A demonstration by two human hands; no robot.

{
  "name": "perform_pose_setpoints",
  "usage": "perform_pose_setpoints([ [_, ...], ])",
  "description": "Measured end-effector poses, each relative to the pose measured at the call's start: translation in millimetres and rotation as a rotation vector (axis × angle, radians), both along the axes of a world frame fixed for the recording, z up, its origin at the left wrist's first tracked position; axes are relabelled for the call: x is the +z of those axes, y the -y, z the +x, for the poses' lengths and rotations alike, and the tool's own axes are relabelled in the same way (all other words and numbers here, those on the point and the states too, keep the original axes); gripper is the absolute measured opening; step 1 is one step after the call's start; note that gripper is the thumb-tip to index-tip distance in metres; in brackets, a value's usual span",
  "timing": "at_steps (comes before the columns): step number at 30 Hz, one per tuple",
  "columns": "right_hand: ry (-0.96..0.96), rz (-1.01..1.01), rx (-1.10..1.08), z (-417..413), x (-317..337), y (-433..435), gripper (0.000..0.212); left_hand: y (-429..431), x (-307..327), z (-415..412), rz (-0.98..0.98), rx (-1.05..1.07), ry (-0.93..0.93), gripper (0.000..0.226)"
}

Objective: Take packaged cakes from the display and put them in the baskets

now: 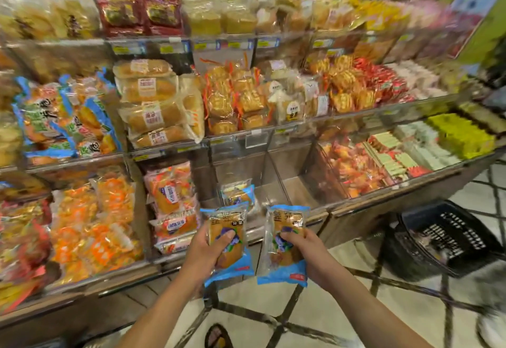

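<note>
Two packaged cakes held in front of the display. The left hand (204,252) grips one blue-edged cake pack (232,227) and the right hand (306,254) grips a second cake pack (287,221), each with the thumb pressed on the front and the fingers curled behind the film. Both packs hang above the tiled floor, near the lowest bin (273,183). The black basket (438,238) stands on the floor, well apart to the right. Likely faults: slick film slipping from a one-handed hold during the reach across; a hard squeeze crushing the soft cake; a careless drop catching the basket's rim.
</note>
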State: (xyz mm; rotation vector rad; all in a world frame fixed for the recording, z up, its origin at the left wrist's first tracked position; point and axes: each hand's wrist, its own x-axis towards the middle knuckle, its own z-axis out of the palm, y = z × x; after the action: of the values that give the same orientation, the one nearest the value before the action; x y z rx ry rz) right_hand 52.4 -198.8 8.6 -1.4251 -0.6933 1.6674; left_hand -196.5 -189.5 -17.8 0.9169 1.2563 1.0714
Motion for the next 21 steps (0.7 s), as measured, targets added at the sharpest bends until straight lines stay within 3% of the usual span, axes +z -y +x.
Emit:
perform_pose_setpoints([
  [7, -0.020, -0.030, 0.051, -3, 4, -108, 0.024, -85, -10, -15, -0.019, 0.037, -0.030, 0.023],
  [10, 0.103, -0.019, 0.138, -5, -1, -158, 0.029, -107, -17, -23, -0.054, 0.047, -0.025, 0.030],
  [13, 0.416, 0.061, 0.332, -9, -7, -204, 0.025, -122, -28, -30, -0.110, 0.091, -0.025, 0.046],
  [16, 0.710, 0.207, 0.567, -17, -23, -249, 0.023, -130, -37, -30, -0.127, 0.183, -0.057, 0.040],
  [21, 1.074, 0.365, 1.054, -36, -66, -313, 0.061, -133, -40, -18, -0.160, 0.349, -0.179, 0.023],
])
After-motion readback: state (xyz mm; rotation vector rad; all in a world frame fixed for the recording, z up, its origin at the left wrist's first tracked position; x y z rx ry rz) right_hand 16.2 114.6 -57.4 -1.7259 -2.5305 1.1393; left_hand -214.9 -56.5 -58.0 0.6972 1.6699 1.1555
